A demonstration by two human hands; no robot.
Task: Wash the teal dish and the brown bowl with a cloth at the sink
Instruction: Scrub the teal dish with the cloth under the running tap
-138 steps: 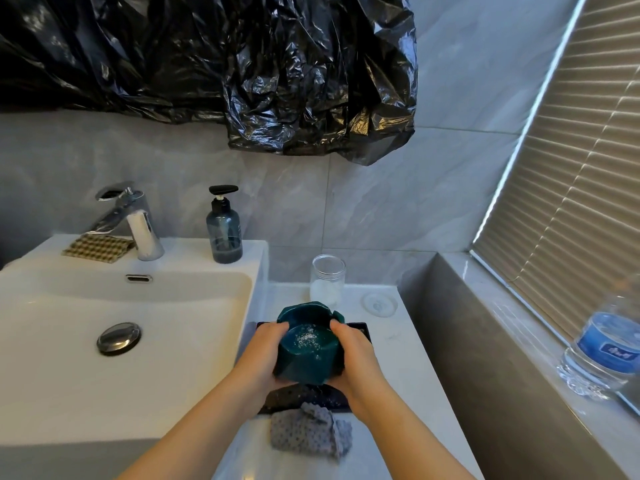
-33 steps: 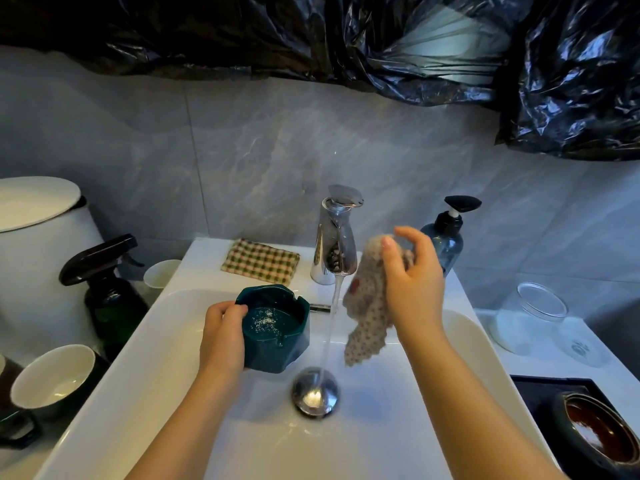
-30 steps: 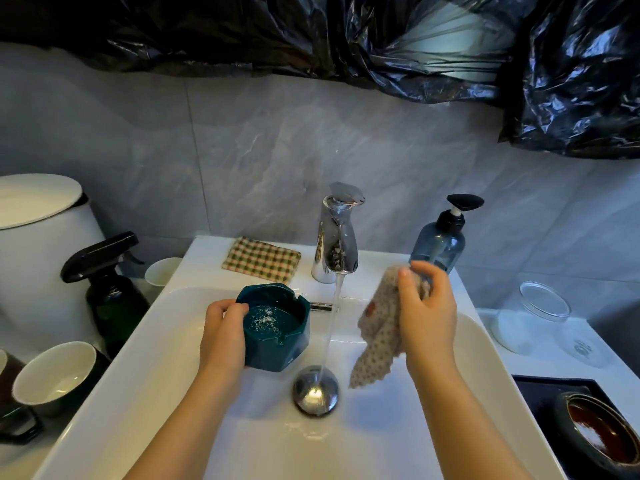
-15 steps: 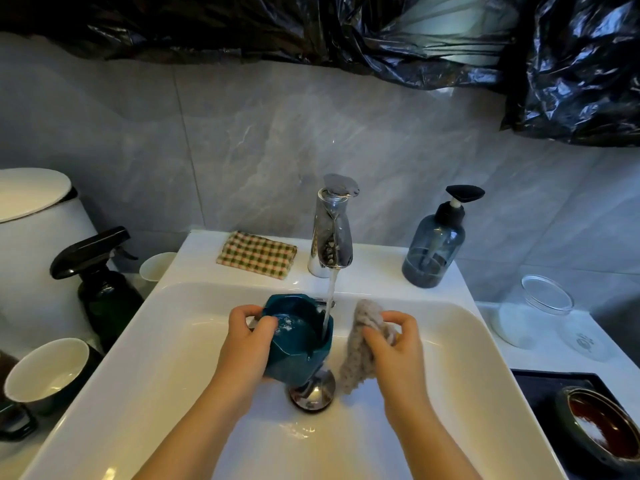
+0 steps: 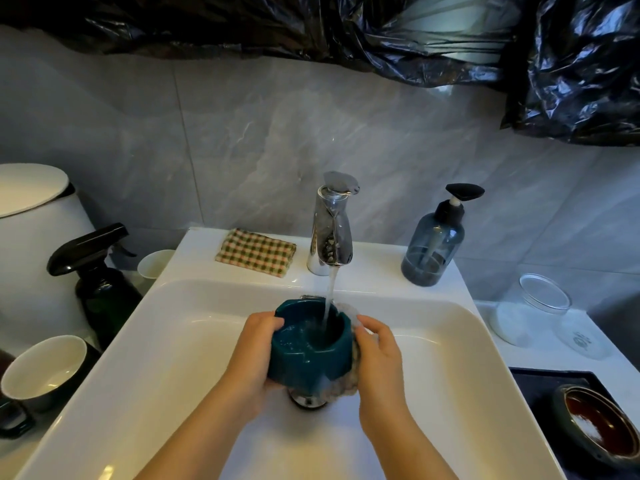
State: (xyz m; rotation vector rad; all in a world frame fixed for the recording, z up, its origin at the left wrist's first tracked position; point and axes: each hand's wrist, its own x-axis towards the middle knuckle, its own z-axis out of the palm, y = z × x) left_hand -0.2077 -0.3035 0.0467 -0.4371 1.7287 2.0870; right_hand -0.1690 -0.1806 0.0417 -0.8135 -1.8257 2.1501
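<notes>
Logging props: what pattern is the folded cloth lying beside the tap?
The folded cloth is checked green, red and cream; head view.

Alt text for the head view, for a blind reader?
The left hand grips a teal dish under the running tap over a white sink, while the right hand holds a cloth against its side. A brown bowl sits at right.

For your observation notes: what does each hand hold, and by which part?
The left hand grips the teal notched dish by its left outer wall; the right hand holds a grey cloth against its right wall.
</notes>
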